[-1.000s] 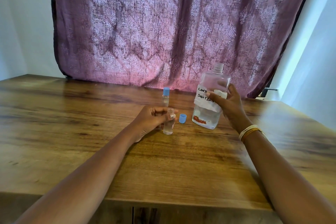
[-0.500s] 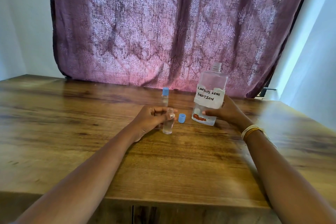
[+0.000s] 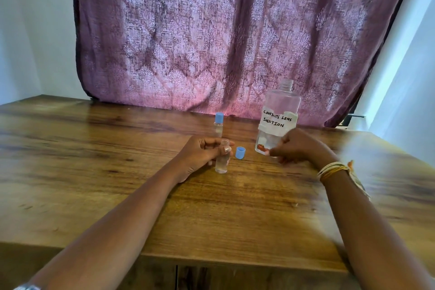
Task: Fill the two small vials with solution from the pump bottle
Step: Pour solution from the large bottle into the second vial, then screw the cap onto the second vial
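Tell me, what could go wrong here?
The open vial has liquid in it and no cap; the left hand pinches it near the top, so a nudge could tip and spill it. The bottle stands uncapped, and the right hand close beside it could knock it over. The loose cap might roll away.

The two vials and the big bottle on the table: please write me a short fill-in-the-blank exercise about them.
1. The left hand holds the open vial, whose loose cap is coloured ____.
2. The capped vial stands ____ the open vial, nearer the curtain.
3. The label on the bottle reads "Contact Lens ____".
4. The bottle stands upright on the ____.

Missing words: blue; behind; Solution; table
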`<action>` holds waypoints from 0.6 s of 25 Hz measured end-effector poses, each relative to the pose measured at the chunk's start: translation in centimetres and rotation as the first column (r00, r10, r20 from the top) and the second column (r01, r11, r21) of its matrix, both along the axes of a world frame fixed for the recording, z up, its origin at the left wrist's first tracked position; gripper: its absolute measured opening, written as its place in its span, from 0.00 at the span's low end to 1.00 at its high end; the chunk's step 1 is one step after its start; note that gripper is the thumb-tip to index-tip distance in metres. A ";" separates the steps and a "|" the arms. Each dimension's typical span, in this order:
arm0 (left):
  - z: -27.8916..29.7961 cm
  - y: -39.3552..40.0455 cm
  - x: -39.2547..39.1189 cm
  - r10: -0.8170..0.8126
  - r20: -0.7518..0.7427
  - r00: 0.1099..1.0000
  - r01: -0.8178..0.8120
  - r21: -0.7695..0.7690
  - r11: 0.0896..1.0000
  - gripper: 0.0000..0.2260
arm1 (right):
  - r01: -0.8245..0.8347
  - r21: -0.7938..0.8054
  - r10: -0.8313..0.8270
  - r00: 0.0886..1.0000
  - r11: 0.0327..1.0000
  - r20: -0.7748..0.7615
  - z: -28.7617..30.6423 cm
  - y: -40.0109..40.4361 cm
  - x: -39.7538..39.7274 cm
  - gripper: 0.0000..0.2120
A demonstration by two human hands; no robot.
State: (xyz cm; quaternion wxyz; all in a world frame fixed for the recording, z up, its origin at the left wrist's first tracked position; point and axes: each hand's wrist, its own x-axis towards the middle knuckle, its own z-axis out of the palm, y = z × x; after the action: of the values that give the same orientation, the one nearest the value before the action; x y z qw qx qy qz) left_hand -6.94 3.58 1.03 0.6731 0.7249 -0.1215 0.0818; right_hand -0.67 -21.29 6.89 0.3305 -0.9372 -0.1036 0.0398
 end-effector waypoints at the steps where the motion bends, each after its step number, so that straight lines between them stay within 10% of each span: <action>1: -0.1 0.0 0.1 0.000 0.000 1.000 0.000 0.003 1.000 0.08 | -0.040 0.031 0.038 0.997 0.999 0.066 -0.4 1.1 -0.3 0.11; 5: -0.1 0.0 0.3 0.011 -0.016 1.000 -0.011 0.005 1.000 0.11 | -0.197 -0.092 0.217 0.861 0.976 0.460 -1.8 4.5 -1.4 0.11; 9: -0.1 0.1 0.2 0.012 -0.024 1.000 -0.012 0.005 1.000 0.12 | -0.335 -0.369 0.466 0.805 0.867 0.366 -4.2 5.9 -0.6 0.30; 15: 0.0 0.0 0.0 0.011 -0.043 0.999 -0.010 0.017 1.000 0.13 | -0.262 -0.186 0.321 0.805 0.947 0.499 -4.0 6.2 -0.7 0.09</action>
State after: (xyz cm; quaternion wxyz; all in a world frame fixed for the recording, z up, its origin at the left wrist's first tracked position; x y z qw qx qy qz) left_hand -6.96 3.54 1.03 0.6688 0.7329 -0.1040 0.0688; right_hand -1.39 -15.07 2.92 0.2287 -0.9016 -0.3301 -0.1607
